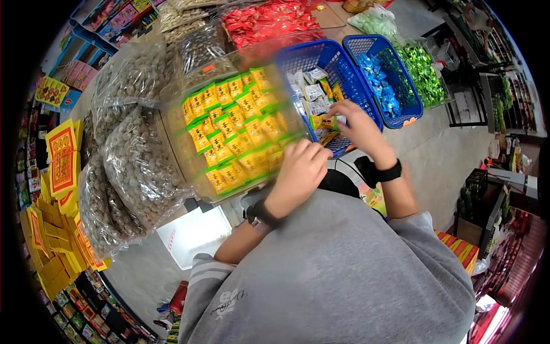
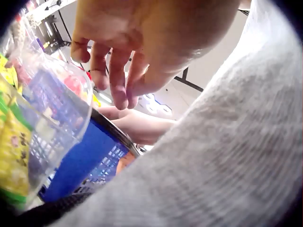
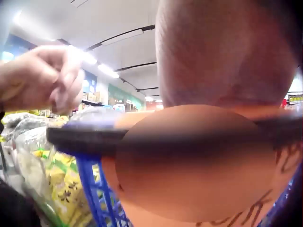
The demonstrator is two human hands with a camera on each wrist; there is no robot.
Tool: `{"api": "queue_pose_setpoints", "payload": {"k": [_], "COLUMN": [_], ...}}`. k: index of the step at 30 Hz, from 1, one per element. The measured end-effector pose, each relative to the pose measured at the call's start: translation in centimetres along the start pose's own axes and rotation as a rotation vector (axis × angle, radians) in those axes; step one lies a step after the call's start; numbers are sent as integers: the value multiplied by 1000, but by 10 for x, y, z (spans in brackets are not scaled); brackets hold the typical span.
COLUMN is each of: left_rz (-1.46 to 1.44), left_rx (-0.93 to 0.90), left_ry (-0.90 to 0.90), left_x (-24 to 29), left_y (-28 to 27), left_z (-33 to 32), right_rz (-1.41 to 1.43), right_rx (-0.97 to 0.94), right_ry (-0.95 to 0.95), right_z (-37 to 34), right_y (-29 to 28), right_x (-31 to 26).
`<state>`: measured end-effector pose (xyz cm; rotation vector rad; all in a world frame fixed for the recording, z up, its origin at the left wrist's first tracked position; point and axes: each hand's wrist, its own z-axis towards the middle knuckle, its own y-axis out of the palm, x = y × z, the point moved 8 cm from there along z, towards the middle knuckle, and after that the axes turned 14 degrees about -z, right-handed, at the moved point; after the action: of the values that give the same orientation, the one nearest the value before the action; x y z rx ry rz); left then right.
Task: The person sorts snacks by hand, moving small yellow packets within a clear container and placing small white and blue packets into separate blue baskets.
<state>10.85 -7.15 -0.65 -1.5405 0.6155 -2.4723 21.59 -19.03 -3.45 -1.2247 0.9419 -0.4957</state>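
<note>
My right hand reaches over the near end of a blue plastic basket, its thumb and fingers pinching a small yellow-and-green packet. Silver-white packets and a few yellow ones lie inside that basket. My left hand hovers by the near right corner of a clear bin. Its fingers hang loosely bent with nothing between them. Rows of yellow packets with green edges fill the bin. In the right wrist view, the basket's rim and an orange label block sight of the right fingers.
Another blue basket with blue packets adjoins on the right, then green-wrapped packets. Red packets lie behind. Large clear bags of round brownish pieces flank the bin's left. A white box lid is below.
</note>
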Motion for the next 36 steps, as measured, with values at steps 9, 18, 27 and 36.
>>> {"api": "queue_pose_setpoints", "payload": {"k": [9,18,27,36], "left_rz": [207,240,318,98], "left_rx": [15,193,266,541], "left_ry": [9,-177,-188,-176], "left_x": [-2,-39,-35,12], "left_y": [42,48,41,-22], "left_z": [62,73,60,11], "right_rz": [-174,64,458,458], "right_rx": [-266,-79,248,372], "right_ry": [-158,92,24,-267], "right_z": [-1,11,2,-11], "right_y": [64,35,-13,-57], "right_x": [24,36,16,-56]}}
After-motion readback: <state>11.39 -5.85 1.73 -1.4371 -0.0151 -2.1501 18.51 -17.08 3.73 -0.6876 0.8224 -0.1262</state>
